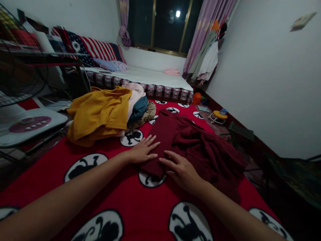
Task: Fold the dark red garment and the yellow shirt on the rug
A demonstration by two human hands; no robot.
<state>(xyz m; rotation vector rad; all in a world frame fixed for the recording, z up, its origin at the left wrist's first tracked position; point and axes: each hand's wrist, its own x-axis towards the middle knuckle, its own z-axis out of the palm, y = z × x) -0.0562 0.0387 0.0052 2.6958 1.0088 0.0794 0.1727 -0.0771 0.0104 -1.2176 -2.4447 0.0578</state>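
We had both hands over a dark maroon garment (205,147), which lay on the red blanket (140,207) w/ round white patches, right of the ctr. Its left part was rather flat, and its right part was gathered in folds. Our L hand (144,150) was placed palm down at the garment's left edge, w/ fingers spread and straight, pressing on cloth, gripping nothing. Our R hand (184,172) was near it, the fingers apart and a little bent, w/ the tips at the garment's near part; we saw nothing held in it, but we could not tell how firmly it touched.

Beyond our L hand we had a pile: a yellow garment (100,110) at the left, then a pale pink one (135,92), a dark teal one (137,108) and a brown patterned one (149,112), close tog. Behind was a low bed (147,75) under the window (165,25). A yellow-topped stool (220,115) stood on the floor at the R side, approx. by the wall.
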